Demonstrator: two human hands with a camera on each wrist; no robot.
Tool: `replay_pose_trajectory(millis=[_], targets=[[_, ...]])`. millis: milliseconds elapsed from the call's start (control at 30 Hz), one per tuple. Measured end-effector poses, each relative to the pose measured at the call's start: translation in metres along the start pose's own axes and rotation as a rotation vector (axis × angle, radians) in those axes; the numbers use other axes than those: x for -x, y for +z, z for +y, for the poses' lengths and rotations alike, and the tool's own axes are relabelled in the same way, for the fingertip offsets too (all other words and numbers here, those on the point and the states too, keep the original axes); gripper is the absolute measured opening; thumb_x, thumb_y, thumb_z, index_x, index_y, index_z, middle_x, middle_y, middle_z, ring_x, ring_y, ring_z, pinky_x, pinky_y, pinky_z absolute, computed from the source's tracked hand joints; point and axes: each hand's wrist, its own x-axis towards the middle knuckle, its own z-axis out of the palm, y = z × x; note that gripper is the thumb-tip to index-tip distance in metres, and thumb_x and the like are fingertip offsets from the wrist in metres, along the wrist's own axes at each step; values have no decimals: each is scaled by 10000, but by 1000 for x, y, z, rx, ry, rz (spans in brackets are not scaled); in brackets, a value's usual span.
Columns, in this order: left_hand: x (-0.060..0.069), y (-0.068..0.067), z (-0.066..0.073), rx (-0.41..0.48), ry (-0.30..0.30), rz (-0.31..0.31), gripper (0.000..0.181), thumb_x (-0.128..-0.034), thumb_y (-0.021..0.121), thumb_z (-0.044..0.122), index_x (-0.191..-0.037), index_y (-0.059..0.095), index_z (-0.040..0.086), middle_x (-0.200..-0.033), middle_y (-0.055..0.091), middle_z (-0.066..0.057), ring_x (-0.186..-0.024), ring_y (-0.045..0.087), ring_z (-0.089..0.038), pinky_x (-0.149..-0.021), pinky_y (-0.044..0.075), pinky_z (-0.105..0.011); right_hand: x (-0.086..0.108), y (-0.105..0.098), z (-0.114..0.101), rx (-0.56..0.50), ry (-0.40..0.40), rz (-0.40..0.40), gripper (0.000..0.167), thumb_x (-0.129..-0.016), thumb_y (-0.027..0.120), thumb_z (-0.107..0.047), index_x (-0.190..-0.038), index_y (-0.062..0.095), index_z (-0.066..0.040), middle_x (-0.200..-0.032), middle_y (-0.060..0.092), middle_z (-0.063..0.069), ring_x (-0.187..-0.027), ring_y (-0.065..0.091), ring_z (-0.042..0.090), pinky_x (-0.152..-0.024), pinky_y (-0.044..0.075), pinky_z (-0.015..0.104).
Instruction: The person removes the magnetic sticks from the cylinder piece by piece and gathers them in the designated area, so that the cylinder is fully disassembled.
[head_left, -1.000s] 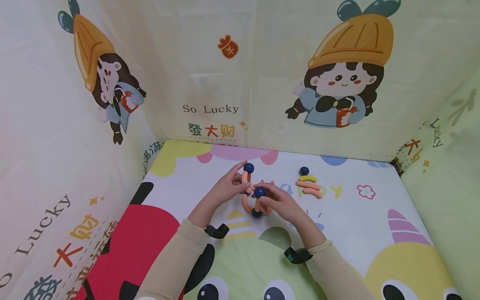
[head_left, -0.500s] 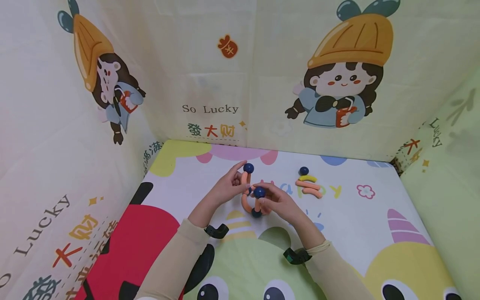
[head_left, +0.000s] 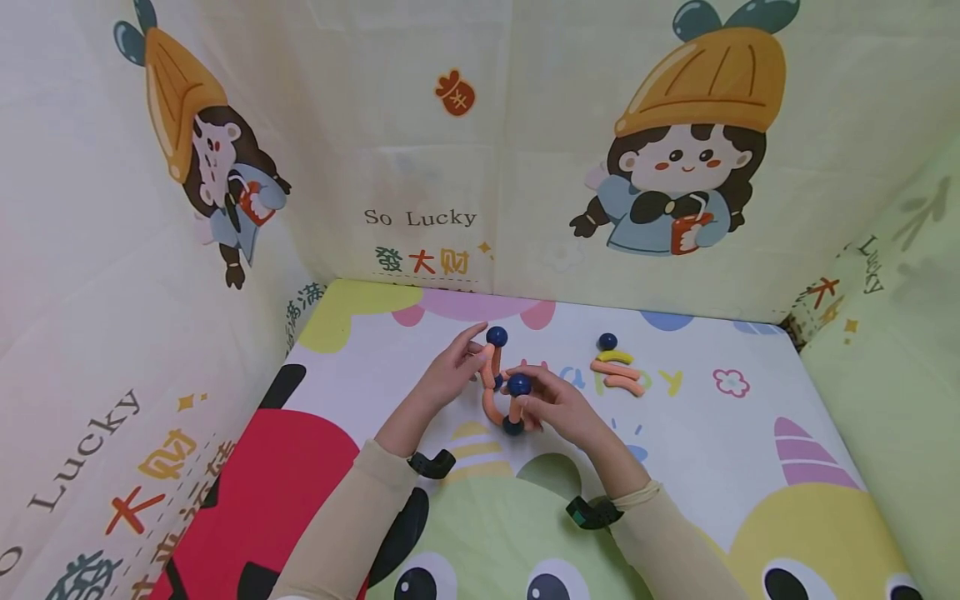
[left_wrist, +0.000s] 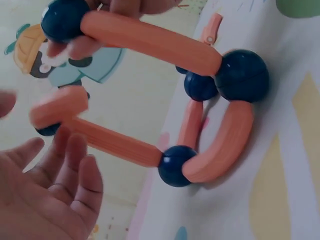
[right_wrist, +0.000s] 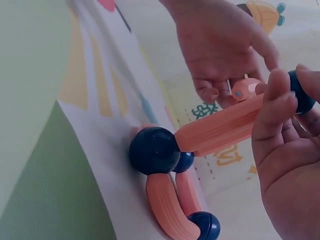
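A frame of orange magnetic rods and dark blue balls stands on the table between the hands, with a curved rod [left_wrist: 225, 145] at its base. My right hand [head_left: 558, 402] pinches the upper near ball [head_left: 518, 384] at the top of an upright rod [left_wrist: 150, 42]. My left hand [head_left: 447, 368] is beside the far upright; in the left wrist view its fingers [left_wrist: 75, 165] are loosely bent. Close to those fingertips, a short orange rod [left_wrist: 60, 106] joins the far upper ball [head_left: 497, 337]. Two lower balls [left_wrist: 242, 75] [left_wrist: 177, 166] link the base.
To the right lie a loose blue ball [head_left: 607, 342], a yellow curved rod [head_left: 616, 357] and two orange rods [head_left: 617, 370] [head_left: 625, 386]. The patterned tabletop [head_left: 712, 450] is bordered by hanging printed cloth [head_left: 540, 208] at the back and sides.
My left hand has drawn back slightly to the left, its fingers coming away from the far upright and its orange rod. The right hand and the frame have hardly moved.
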Motion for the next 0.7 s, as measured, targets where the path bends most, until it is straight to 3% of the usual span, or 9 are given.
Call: replay_pose_trajectory(millis=[133, 233, 400, 600, 700], targets=[[-4, 1, -9, 31, -43, 72, 419, -1043, 438, 293, -1460, 477, 270, -1169, 618, -78, -1048, 605, -368, -912, 515, -548, 0, 0, 0, -4, -28, -17, 400, -1030, 517, -122, -1424, 463, -79, -894, 639, 289, -678, 625, 305, -590, 562, 476], [-9, 2, -22, 8, -59, 82, 410, -1026, 449, 195, -1424, 528, 258, -1250, 606, -64, -1132, 604, -332, -943, 524, -491, 0, 0, 1, -3, -40, -23, 389, -1032, 516, -130, -1418, 477, -107, -935, 649, 279, -698, 643, 288, -609, 561, 520], [-15, 3, -44, -46, -95, 50, 414, -991, 559, 241, -1399, 552, 310, -1388, 578, 15, -1265, 562, -237, -1019, 497, -459, 0, -1, 1, -12, -55, -33, 376, -1038, 508, -155, -1412, 487, -130, -1050, 623, 333, -706, 644, 279, -611, 550, 549], [-18, 6, -60, -79, -90, -2, 467, -968, 593, 319, -1428, 516, 330, -1414, 560, 9, -1299, 543, -244, -1088, 438, -478, 0, 0, 0, 12, -39, -27, 363, -1034, 519, -166, -1396, 496, -142, -916, 650, 268, -698, 636, 304, -617, 549, 557], [-20, 9, -64, -71, -103, -19, 497, -949, 615, 333, -1433, 505, 359, -1404, 570, 19, -1281, 559, -238, -1090, 431, -489, 0, -1, 1, 20, -46, -26, 356, -1034, 516, -157, -1390, 498, -142, -934, 642, 266, -692, 630, 304, -608, 551, 541]])
